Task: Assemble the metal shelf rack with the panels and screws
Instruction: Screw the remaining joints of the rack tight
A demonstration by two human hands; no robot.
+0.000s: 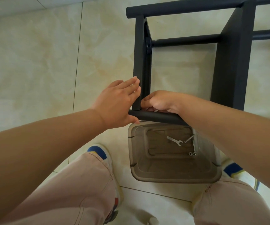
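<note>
Rack frame [225, 62], dark metal, stands on the tiled floor [33, 62], running from scene centre to the far right edge. No readable writing on any part. Left hand [118, 103] spread, straight fingers against the near-left upright, thumb at the near crossbar [155, 116]. Right hand [162, 102] curled at the upright–crossbar joint; what it pinches cannot be made out. Clear bin [171, 176] sits just near of the crossbar, holding a small wrench [174, 140] and screws [192, 153]. Open floor lies left and far-left; shoes and knees flank the bin.
</note>
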